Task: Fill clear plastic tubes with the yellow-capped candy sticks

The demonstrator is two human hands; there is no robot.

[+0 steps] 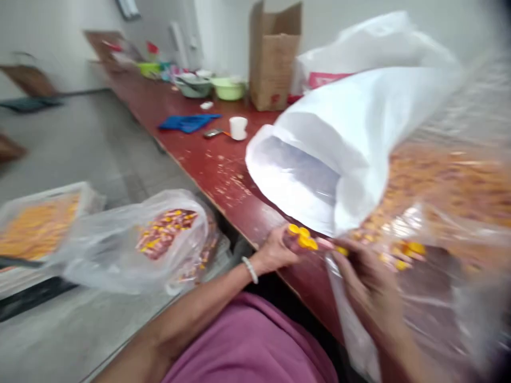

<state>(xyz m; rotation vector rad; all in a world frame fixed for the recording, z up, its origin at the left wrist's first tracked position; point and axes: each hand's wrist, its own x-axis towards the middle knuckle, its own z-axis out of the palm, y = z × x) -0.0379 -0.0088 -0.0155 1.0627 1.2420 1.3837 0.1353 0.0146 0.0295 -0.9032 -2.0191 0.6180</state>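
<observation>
Several small pinkish tubes with yellow ends (pixel 305 238) are bunched in my left hand (pixel 279 248), its fingers wrapped around them at the table's front edge. My right hand (pixel 369 287) is closed just to the right, its fingertips at another pink piece with a yellow end (pixel 340 250). Beside it, more loose yellow-ended pieces (pixel 411 251) lie at the mouth of a clear plastic bag (pixel 439 221). A large white sack (pixel 339 133) lies with its mouth gaping just beyond both hands. Blur hides what exactly the pieces are.
Left of the red table (pixel 191 154) stands an open clear bag of pink and yellow pieces (pixel 167 231), with a white crate of orange-yellow pieces (pixel 40 223) behind. Farther along are a white cup (pixel 238 128), blue cloth (pixel 187 123), green basin (pixel 229 89) and cardboard box (pixel 275 66).
</observation>
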